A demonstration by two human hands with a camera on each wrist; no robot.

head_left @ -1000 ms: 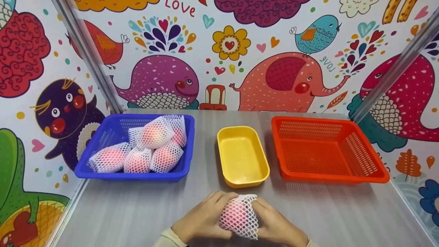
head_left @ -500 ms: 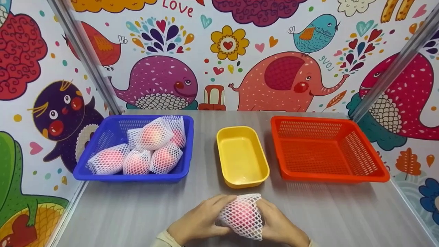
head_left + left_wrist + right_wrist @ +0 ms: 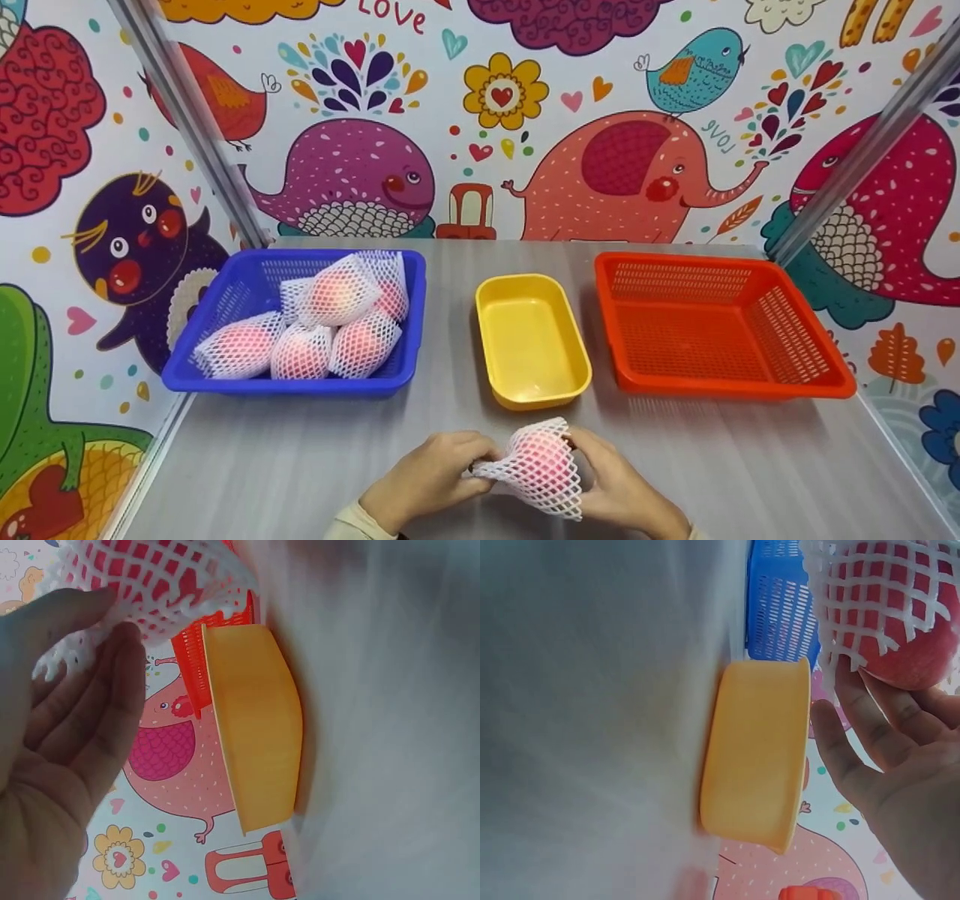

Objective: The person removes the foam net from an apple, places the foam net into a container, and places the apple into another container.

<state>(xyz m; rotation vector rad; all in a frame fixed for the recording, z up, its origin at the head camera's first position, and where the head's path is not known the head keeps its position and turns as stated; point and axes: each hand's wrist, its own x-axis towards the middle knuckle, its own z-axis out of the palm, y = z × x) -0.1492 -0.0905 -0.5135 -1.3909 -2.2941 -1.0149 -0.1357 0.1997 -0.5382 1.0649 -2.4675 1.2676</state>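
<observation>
Shifting off the fruit (image 3: 545, 457), the left hand (image 3: 426, 478) is pinching the netting (image 3: 495, 470) at nine o'clock, while the right hand (image 3: 626, 487) is gripping the fruit, probably bruisable, best cupped underneath, at six o'clock from the yellow tray (image 3: 532, 345).

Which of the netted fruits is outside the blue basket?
The fruit held between the left hand and right hand; the others all lie inside the blue basket.

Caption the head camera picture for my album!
Left hand pinches white foam net; right hand holds the round pink fruit inside.
</observation>
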